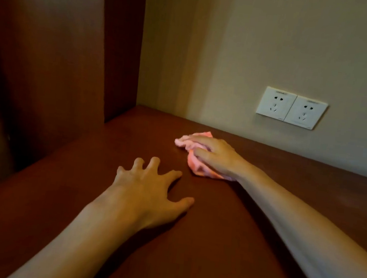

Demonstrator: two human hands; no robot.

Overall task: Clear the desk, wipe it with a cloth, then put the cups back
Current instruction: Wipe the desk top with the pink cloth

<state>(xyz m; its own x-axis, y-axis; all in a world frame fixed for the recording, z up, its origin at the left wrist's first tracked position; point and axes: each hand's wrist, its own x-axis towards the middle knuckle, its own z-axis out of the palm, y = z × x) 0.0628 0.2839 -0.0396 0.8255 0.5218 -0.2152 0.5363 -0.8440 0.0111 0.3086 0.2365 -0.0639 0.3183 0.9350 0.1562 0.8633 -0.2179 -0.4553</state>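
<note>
A bunched pink cloth (194,162) lies on the dark reddish-brown desk (221,250), near its back edge. My right hand (216,156) lies on top of the cloth, fingers curled round it and pressing it onto the wood. My left hand (149,193) rests on the desk in front of the cloth, fingers spread, fingertips on the surface, holding nothing. No cups are in view.
A beige wall runs behind the desk with a double white power socket (291,108) just above the desk top. A tall dark wooden panel (49,49) closes off the desk's left end. Beyond the left edge the desk drops into shadow.
</note>
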